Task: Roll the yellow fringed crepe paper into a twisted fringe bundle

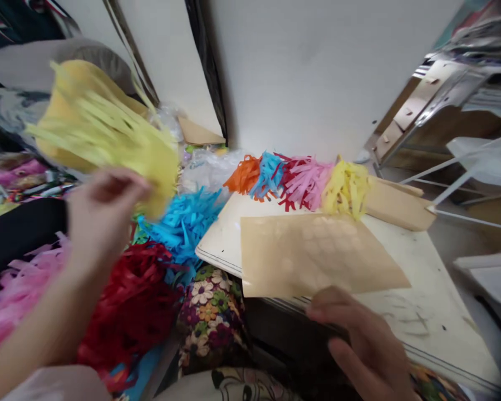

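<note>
Left hand (112,195) pinches yellow fringed paper (152,164) in its fingertips. Right hand (359,340), empty, partly open, hovers near brown sheet (313,256).

The person's plain, pale sleeve (62,384) stops well short of the left hand (108,206), leaving that forearm (73,301) bare. The light top (242,385) carries a dark-lined, cartoonish print. Flowered cloth (212,312) covers the legs, crowded with white, orange, green and purple blooms. The right hand (359,340) is bare too.
</note>
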Demonstrator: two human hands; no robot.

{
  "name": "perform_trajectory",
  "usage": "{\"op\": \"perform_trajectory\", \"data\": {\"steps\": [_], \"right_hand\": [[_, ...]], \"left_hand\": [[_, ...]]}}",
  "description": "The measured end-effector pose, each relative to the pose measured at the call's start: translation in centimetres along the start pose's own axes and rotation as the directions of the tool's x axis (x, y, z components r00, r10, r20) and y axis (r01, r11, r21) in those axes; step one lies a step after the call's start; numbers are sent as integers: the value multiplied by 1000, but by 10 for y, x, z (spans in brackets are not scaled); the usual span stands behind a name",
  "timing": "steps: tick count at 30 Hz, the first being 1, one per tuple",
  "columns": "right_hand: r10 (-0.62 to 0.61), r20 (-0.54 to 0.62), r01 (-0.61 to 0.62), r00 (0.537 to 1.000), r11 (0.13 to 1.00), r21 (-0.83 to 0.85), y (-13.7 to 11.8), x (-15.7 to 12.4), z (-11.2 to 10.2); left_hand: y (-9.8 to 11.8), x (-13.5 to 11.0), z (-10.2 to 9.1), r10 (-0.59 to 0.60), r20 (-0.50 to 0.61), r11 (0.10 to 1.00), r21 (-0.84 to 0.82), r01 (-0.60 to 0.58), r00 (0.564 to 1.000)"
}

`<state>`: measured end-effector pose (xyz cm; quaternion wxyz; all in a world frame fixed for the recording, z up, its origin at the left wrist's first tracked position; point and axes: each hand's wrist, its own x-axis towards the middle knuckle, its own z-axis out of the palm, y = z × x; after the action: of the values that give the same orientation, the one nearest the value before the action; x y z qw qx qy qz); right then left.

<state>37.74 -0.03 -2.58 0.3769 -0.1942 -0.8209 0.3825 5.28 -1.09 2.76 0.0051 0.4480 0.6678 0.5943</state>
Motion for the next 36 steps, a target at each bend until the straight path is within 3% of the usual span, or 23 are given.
{"op": "perform_trajectory", "data": {"steps": [2, 4, 6, 9, 12, 17, 23, 33, 36], "right_hand": [[-145, -84, 135, 986, 984, -119, -4, 18, 1], [-211, -149, 177, 966, 960, -217, -7, 30, -2], [-163, -135, 123, 977, 956, -267, -10, 35, -7], [-11, -17, 6, 1000, 963, -268, -12, 30, -16], [52, 56, -37, 997, 972, -232, -12, 19, -24], [14, 172, 17, 985, 983, -180, -10, 5, -34], [65, 214, -32, 975, 987, -158, -5, -6, -42], [66, 193, -57, 979, 997, -47, -1, -14, -51], [45, 183, -42, 982, 999, -19, 0, -14, -55]], "left_hand": [[11, -52, 19, -25, 263, 986, -151, 66, 965], [22, -101, 37, -31, 474, 947, -266, 177, 880], [31, -137, 50, -20, 521, 904, -356, 238, 853], [40, -168, 62, 12, 497, 869, -435, 236, 868], [46, -180, 66, 102, 509, 883, -442, 158, 855], [54, -194, 68, 236, 532, 891, -452, 36, 813], [63, -199, 73, 368, 587, 867, -497, -38, 721], [65, -203, 82, 407, 604, 838, -545, -17, 686], [62, -195, 80, 416, 637, 816, -577, 43, 650]]}}
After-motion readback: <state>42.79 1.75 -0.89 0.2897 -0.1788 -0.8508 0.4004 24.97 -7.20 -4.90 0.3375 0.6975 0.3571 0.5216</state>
